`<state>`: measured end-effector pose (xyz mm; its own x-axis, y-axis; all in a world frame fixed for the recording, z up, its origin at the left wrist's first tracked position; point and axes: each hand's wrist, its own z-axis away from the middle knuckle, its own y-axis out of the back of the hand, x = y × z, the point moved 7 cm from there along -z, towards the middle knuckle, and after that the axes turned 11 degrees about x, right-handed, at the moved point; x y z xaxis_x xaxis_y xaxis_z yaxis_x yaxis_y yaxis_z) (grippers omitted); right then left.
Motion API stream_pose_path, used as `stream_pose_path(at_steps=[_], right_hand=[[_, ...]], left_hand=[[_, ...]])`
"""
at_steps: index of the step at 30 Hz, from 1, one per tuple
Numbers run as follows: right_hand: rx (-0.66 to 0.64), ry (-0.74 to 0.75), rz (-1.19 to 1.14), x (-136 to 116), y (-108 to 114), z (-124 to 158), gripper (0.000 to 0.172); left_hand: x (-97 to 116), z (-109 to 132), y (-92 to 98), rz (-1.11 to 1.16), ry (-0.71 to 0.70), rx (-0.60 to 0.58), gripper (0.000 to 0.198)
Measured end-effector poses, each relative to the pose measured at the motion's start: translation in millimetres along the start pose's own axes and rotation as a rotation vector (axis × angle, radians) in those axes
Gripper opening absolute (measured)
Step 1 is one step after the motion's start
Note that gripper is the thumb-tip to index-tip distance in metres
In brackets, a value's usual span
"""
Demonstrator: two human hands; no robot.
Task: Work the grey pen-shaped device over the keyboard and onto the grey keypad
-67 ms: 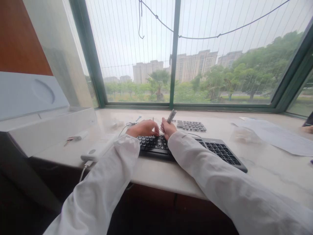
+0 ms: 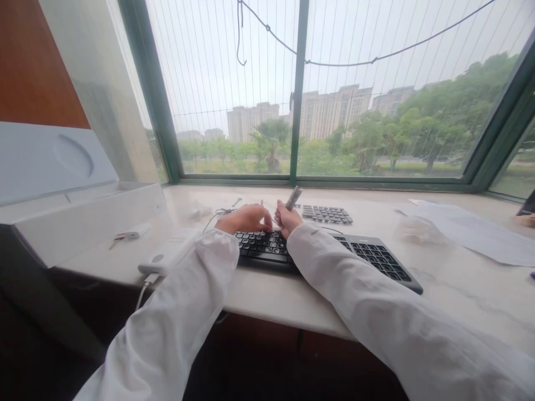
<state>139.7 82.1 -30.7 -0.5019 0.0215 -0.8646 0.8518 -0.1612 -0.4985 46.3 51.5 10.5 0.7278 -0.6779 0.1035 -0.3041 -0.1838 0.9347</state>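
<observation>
A black keyboard [image 2: 263, 250] lies near the counter's front edge, with keycaps on its left part and bare key slots on its right part. Over its upper rows my left hand [image 2: 249, 217] bends down, fingers drawn together at the keys; whatever they pinch is too small to make out. Just right of it, my right hand [image 2: 287, 218] is closed round a tool with a thick grey handle [image 2: 294, 197] that points up and away. The tool's working end is hidden by the hand. Behind the keyboard, loose keycaps [image 2: 328, 214] lie in rows.
White power strip [image 2: 156, 266] with a plugged cable is left of my sleeve. Keys [image 2: 119, 238] lie beside a white box [image 2: 104, 223]. On the right are a clear plastic bag [image 2: 420, 229], paper sheets [image 2: 480, 228] and part of another hand [image 2: 525, 220]. A window stands behind the counter.
</observation>
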Motion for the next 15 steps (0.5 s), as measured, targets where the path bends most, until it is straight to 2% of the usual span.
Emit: stream_pose_path(at_steps=[6,11,15], right_hand=[[-0.052,0.002,-0.066,-3.0,-5.4,5.5,0.043],[-0.134,0.095,-0.081,-8.5,-13.7,16.5,0.044],[-0.119,0.131,-0.021,-8.4,-14.5,17.4,0.045]], left_hand=[[-2.6,0.4,-0.5,-0.026,-0.010,0.015,0.016],[-4.1,0.2,-1.6,-0.018,-0.017,0.020,0.013],[-5.8,0.4,-1.8,-0.018,0.023,0.009,0.014]])
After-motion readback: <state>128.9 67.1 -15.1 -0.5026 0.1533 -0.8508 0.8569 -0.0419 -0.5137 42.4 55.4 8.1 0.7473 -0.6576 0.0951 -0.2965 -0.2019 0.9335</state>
